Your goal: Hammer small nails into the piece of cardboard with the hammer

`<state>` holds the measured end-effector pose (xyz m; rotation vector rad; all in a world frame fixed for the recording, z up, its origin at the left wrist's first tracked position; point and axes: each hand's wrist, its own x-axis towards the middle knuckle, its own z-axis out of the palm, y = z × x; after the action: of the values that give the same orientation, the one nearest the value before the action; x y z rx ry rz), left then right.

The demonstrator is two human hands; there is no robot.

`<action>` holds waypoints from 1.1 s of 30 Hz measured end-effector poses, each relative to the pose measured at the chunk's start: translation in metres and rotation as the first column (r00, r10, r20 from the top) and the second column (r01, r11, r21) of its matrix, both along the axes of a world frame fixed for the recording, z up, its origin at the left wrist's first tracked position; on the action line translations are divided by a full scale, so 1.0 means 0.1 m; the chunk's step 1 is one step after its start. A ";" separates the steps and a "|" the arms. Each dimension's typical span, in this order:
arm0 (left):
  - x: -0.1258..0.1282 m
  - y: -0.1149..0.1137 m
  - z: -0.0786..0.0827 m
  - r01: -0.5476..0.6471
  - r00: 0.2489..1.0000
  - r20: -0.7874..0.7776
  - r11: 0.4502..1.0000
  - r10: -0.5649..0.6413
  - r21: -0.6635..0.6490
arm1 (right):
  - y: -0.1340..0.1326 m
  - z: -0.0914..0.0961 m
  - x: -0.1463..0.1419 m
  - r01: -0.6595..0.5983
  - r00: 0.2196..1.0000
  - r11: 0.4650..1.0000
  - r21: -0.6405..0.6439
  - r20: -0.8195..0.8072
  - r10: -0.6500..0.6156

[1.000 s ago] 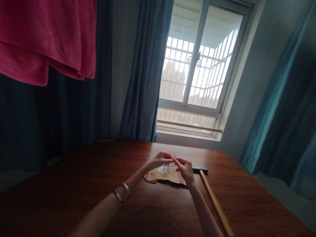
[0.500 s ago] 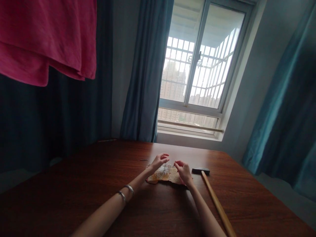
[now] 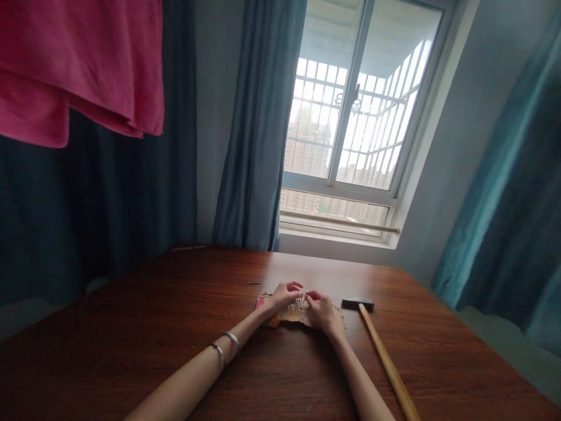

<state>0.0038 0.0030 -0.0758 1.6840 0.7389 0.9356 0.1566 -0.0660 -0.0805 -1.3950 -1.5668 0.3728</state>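
Observation:
A pale, dotted piece [image 3: 298, 316] with a wavy front edge and a bit of pink at its left end lies on the table. Several thin nails [image 3: 301, 301] stand upright in its middle. My left hand [image 3: 287, 294], with two silver bangles on the wrist, hovers close over the nails from the left. Its fingers are bent but apart from the thumb. Thumb and forefinger of my right hand [image 3: 322, 307] are pinched together at the nails, on what looks like a thin nail, mostly hidden. The fingertips of both hands nearly meet.
A hammer [image 3: 388, 365] with a black head and long wooden handle lies to the right. One thin nail-like piece [image 3: 255, 283] rests on the brown table [image 3: 197, 327] behind my left hand. A pink cloth [image 3: 87, 70] hangs at upper left. Curtains and a window stand beyond.
My right hand has come down and left toward the standing nails, bringing its pinched fingertips close to my left hand. My left hand has lowered slightly and shifted right.

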 end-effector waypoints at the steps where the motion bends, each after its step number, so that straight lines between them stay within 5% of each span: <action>1: 0.00 0.00 -0.01 0.001 1.000 -0.006 1.000 -0.001 0.012 | -0.01 0.00 -0.01 -0.001 1.000 1.000 0.001 0.006 0.001; 18: 0.04 -0.01 -0.01 0.008 0.980 -0.194 0.972 0.038 0.234 | -0.03 -0.03 -0.03 0.057 0.994 0.998 0.006 0.094 -0.057; 33: 0.10 0.10 -0.09 -0.019 0.974 -0.218 0.983 0.059 0.184 | -0.12 0.04 -0.08 0.052 0.990 0.999 0.013 0.131 -0.054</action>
<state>0.0136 0.0131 -0.0847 1.9636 0.8592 0.8707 0.1489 -0.0785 -0.0761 -1.4763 -1.6318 0.2454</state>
